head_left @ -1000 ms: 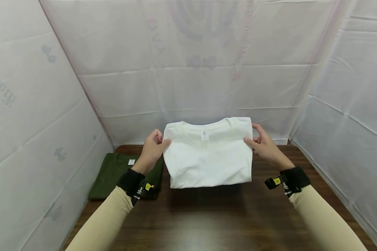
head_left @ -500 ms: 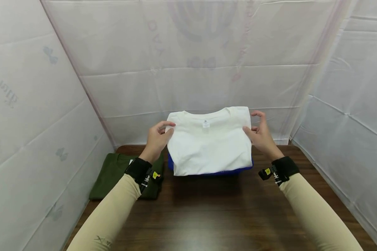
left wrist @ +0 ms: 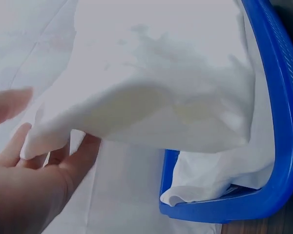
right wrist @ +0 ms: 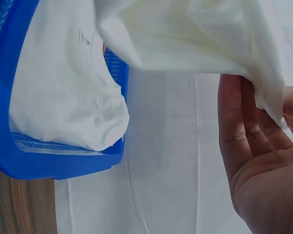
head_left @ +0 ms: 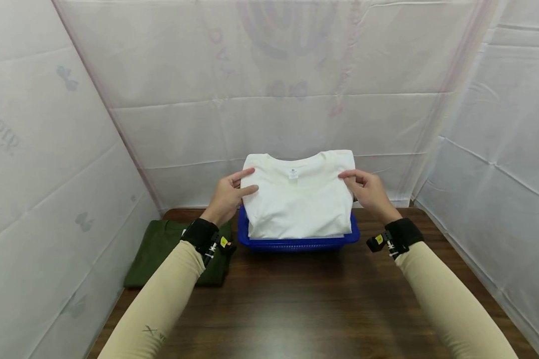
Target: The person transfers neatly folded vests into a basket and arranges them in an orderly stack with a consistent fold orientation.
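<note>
A folded white T-shirt [head_left: 298, 199] with a small neck label hangs between both hands, over the blue plastic basket [head_left: 296, 245]. My left hand [head_left: 228, 196] holds its left shoulder edge, index finger and thumb in front and other fingers behind. The right hand [head_left: 369, 191] pinches the opposite shoulder edge. Inside the basket lies another white T-shirt [right wrist: 63, 83], seen beneath the held one in the right wrist view. The left wrist view shows the held shirt's lower fold [left wrist: 185, 136] drooping over the basket's inside.
A folded dark green T-shirt [head_left: 157, 254] lies at the table's left, partly hidden by the left forearm. The brown wooden table [head_left: 292, 309] runs up to white sheet walls [head_left: 274, 124] at the back and both sides.
Both hands have carried the white T-shirt up and away from the body. The basket, hidden behind it before, now shows below. The right fingers have shifted onto the shirt's front.
</note>
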{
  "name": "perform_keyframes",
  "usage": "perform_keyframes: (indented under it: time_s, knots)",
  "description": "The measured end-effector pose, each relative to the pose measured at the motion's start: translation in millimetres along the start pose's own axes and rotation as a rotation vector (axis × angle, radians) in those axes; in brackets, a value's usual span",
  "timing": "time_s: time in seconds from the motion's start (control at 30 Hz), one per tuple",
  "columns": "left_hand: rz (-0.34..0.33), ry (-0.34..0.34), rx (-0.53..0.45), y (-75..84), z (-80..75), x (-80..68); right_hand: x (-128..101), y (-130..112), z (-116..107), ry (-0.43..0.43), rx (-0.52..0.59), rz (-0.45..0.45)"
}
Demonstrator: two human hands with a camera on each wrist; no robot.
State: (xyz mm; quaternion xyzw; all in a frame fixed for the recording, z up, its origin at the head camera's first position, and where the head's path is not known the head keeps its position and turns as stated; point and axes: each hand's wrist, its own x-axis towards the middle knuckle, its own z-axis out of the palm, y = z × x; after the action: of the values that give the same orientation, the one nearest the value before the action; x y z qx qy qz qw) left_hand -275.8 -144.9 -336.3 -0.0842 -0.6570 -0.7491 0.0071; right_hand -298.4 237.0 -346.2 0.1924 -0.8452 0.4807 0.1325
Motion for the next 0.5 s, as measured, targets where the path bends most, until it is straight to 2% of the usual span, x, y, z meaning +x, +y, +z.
perform_keyframes:
  time_s: [0.1,0.2,0.33,0.5]
  knots:
    - [-0.016,-0.016,0.013,-0.2,1.5,3.3,3.1,-1.8,1.2,-0.007,0.018,0.005]
    - [0.004,0.015,0.052,-1.5,2.2,8.0,7.0,-2.4,2.0,-0.030,0.016,0.022]
    - [0.027,0.060,0.104,-6.2,2.0,15.7,11.6,-1.3,2.3,-0.105,-0.023,0.056]
    - [0.026,0.096,0.173,-16.8,2.5,25.5,15.7,2.9,6.2,-0.198,-0.083,0.080]
